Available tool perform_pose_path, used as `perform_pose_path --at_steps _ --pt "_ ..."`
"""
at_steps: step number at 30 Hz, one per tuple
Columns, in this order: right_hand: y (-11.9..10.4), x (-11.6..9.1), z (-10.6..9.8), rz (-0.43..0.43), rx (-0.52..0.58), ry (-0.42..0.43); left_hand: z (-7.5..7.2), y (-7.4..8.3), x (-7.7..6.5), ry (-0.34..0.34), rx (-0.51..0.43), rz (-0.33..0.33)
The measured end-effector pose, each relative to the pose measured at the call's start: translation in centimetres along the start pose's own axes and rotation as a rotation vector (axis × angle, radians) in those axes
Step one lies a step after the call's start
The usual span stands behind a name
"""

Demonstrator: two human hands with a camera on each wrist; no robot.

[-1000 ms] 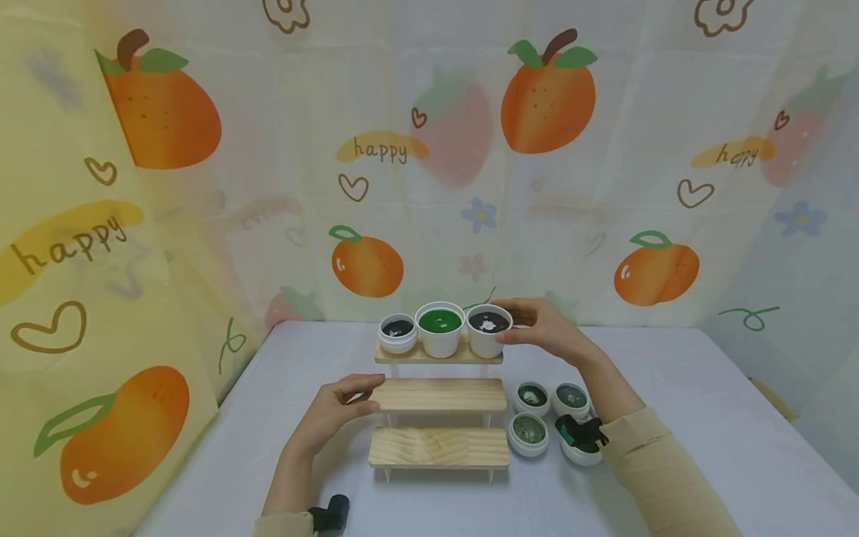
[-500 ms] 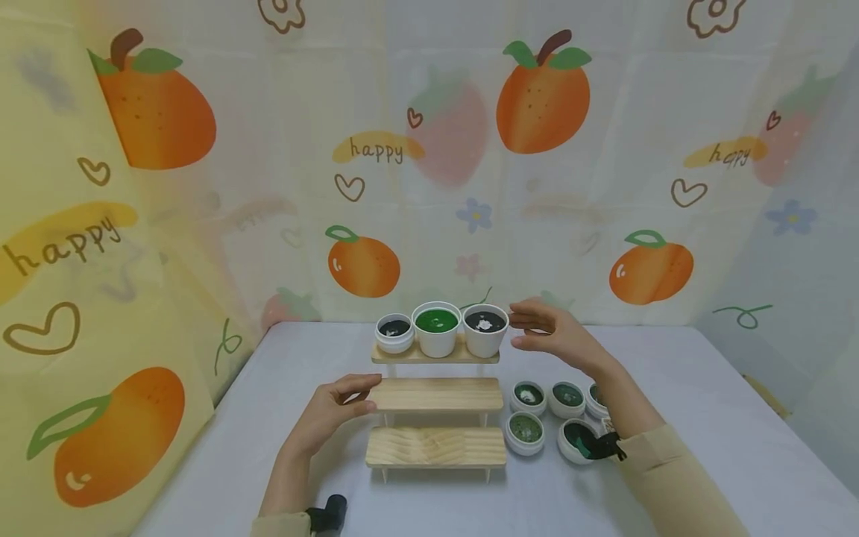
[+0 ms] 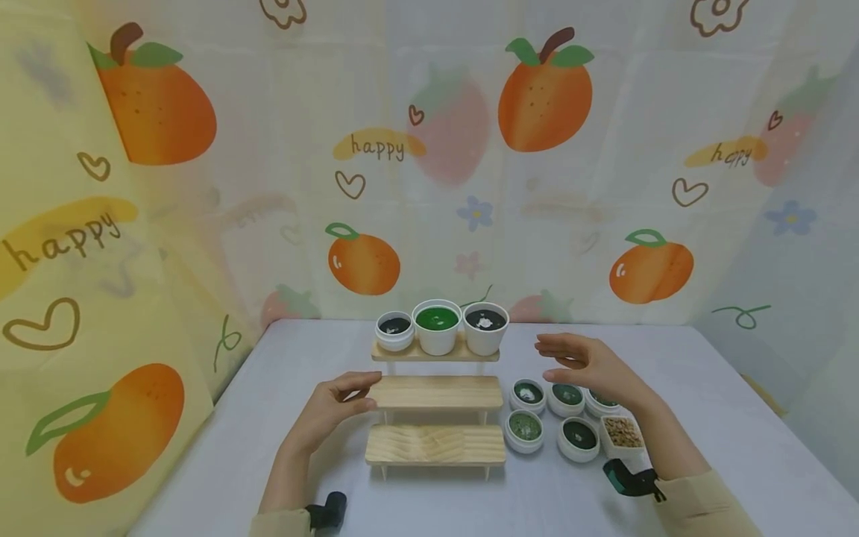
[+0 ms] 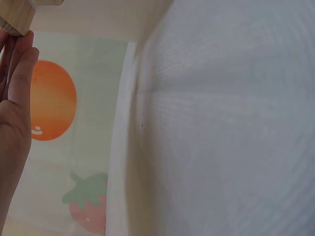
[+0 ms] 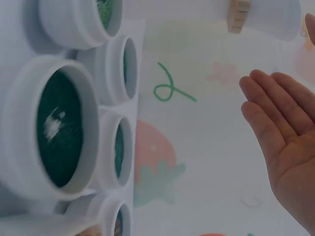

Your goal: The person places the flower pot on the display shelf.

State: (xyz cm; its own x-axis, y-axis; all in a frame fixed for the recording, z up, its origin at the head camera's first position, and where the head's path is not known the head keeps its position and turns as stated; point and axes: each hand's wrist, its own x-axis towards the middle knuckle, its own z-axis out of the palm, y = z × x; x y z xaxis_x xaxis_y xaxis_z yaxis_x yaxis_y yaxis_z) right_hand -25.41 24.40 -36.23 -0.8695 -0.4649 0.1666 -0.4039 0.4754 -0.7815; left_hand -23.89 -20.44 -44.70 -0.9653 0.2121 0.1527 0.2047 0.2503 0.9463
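A tiered stand with wooden boards (image 3: 436, 393) is in the middle of the head view. My left hand (image 3: 330, 412) holds the left end of its middle board between fingers and thumb. In the left wrist view, the fingertips (image 4: 20, 61) meet the wood's end (image 4: 17, 17). On the top board are a small white jar with dark filling (image 3: 394, 340), a taller white cup of green (image 3: 437, 340) and a matching cup of dark filling with a pale patch (image 3: 485, 341). To the right of the stand my right hand (image 3: 597, 367) hovers with fingers extended, holding nothing.
Right of the stand, several white jars of dark or green filling, including a speckled green jar (image 3: 525, 432), stand on the white tabletop (image 3: 282, 350). A square white container of tan bits (image 3: 622, 436) is beside them. A fruit-printed curtain (image 3: 268, 149) hangs behind.
My right hand has let go of the right-hand cup on the top board, then drawn back right and lower. My left hand stays at the middle board.
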Motion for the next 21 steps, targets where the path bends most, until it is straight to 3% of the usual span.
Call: perform_pose_path --at_steps 12,21 --pt "2.0 -4.3 -0.7 0.035 0.064 0.035 -0.1 0.0 -0.1 -0.002 0.013 0.000" --pt "2.9 -6.1 -1.4 0.124 0.019 0.067 0.0 0.1 -0.1 -0.003 0.014 -0.013"
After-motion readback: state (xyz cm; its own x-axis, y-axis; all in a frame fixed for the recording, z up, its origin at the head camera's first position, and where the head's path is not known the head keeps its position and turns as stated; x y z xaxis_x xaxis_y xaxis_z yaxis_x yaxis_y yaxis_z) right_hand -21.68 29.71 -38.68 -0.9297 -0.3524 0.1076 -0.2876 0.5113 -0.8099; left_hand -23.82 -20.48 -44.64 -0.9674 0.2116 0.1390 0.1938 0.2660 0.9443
